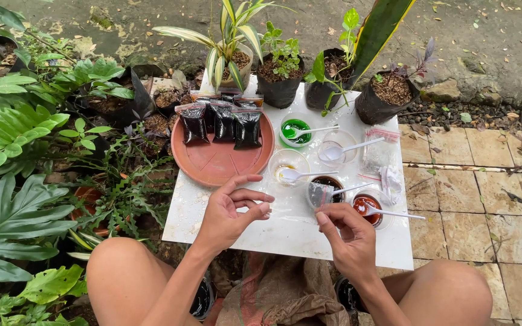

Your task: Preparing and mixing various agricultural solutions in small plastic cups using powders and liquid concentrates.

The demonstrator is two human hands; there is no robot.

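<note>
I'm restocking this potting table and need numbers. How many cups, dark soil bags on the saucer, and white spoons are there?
Clear cups: 5
Dark soil bags on the terracotta saucer: 3 clearly in front; any behind are too hidden to count
White spoons: 5
Total: 13

The right hand also holds a small clear bag.

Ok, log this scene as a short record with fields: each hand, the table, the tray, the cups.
left hand: open, fingers curled, above the white table, holding nothing
right hand: pinching a small clear bag
terracotta tray: holds small bags of dark soil
cups: clear, with green, red and dark liquids, white spoons in them
back edge: potted plants
</note>
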